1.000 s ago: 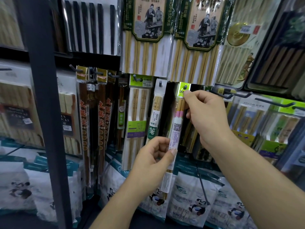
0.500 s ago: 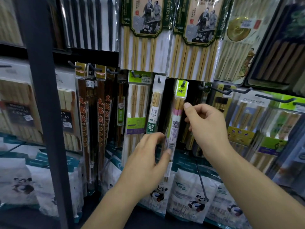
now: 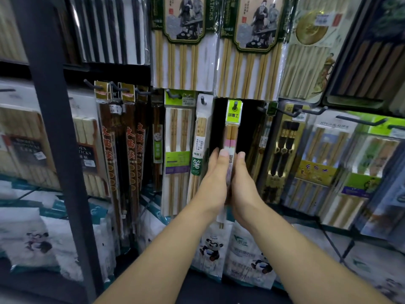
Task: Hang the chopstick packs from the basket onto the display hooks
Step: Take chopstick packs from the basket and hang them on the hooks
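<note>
Both hands are up at the rack in front of me. My left hand (image 3: 213, 178) and right hand (image 3: 244, 178) stand almost palm to palm with fingers straight, pressed flat against either side of the narrow clear pack of pale wooden chopsticks with a lime-green header card (image 3: 232, 132). Neither hand curls round it. They only sandwich its middle, and one left fingertip lies across its front.

The pack hangs with its long axis vertical. Its header is threaded on the dark metal display hook (image 3: 235, 104), straight above my fingertips and further from me, and its lower tips show below my wrists. The hands are level, so neither is nearer. I judge this pack hung and being squared up, so the next move is simply to part the hands sideways and draw back without tugging it along the hook. The white-carded bamboo chopstick pack (image 3: 200, 145) hangs just beside my left fingers and could get knocked.

A second ago my right hand pinched the header up at the hook while the left held the lower half. Half a second ago the right had dropped just under the header with its fingers curled. Now both are at mid-length and the header sits unaided. I can't see the basket.
</note>
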`<state>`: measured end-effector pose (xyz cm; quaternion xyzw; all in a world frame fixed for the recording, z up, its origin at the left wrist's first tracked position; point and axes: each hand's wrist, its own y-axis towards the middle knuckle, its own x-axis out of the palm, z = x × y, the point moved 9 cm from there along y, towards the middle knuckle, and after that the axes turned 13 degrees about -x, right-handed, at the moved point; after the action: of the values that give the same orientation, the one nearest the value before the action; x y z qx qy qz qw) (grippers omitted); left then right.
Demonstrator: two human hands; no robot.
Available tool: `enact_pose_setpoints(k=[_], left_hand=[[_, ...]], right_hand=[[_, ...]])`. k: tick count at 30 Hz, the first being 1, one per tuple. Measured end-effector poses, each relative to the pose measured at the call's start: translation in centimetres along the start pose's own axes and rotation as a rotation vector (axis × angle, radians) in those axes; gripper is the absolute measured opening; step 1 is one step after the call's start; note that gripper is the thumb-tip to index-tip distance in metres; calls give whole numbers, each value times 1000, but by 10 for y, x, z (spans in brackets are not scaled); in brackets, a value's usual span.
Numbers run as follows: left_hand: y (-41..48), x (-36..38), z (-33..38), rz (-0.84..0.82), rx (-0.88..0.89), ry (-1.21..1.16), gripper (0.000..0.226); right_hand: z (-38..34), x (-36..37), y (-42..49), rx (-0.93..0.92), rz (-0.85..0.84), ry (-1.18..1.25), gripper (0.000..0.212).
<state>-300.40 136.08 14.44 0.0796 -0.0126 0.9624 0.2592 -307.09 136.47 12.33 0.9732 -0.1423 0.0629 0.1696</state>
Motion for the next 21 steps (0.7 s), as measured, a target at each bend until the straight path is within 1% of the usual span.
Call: enact_pose_setpoints(k=[1, 3, 5, 6, 9, 10, 11, 13, 15, 18, 21], left_hand=[[1, -1, -2, 10, -6, -8, 63], [2, -4, -2, 15, 5, -12, 65], [1, -7, 6, 19, 37, 35, 75], [0, -9, 14, 29, 66, 60, 79], [2, -11, 42, 57, 174, 101, 77], [5, -10, 51, 49, 202, 86, 76], [8, -8, 59, 39, 221, 65, 75], [16, -2, 69, 13, 228, 33, 65], [22, 2, 73, 2, 210, 24, 59], [27, 1, 74, 50, 195, 33, 57], [28, 3, 73, 90, 196, 69, 55]], right_hand=[[6, 3, 0, 23, -1, 32, 52], [4, 7, 0, -12, -18, -18, 43], [-14, 5, 2, -136, -9, -153, 32], [-26, 1, 4, -200, 10, -206, 33], [-55, -4, 11, -320, 21, -249, 71], [-63, -3, 15, -353, 16, -254, 77], [-71, -2, 19, -386, 15, -260, 78], [-81, 2, 26, -432, 9, -268, 77], [-83, 6, 34, -445, 5, -242, 76], [-77, 8, 43, -433, 0, -196, 75], [-71, 8, 48, -416, 11, -203, 77]])
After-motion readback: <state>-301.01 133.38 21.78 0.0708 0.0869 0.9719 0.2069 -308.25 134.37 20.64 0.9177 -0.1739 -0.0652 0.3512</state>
